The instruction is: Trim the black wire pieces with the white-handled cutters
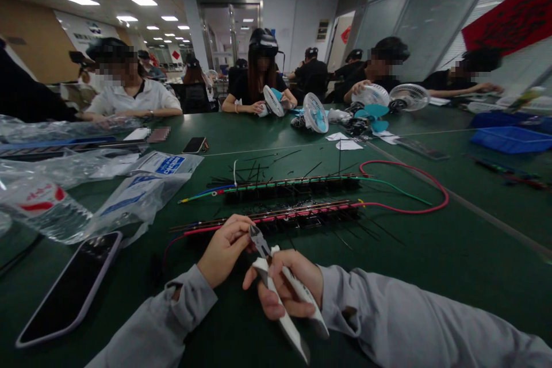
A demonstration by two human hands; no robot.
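Note:
My right hand [287, 287] grips white-handled cutting pliers [276, 287], their dark jaws pointing up toward a wire bundle. My left hand [224, 248] pinches the near bundle of red and dark wires [302, 214] at its left part, right beside the plier jaws. That bundle is bound with several black cable ties whose tails stick out. A second bundle with green and blue wires [288, 186] lies parallel just behind it. A red wire loop [431, 190] curves off to the right.
A phone [69, 287] lies face up at the near left, beside clear plastic bags [129, 195]. Another phone [195, 144] sits further back. Blue trays [509, 139] stand at the right. Several people across the green table [431, 253] handle small fans [314, 112].

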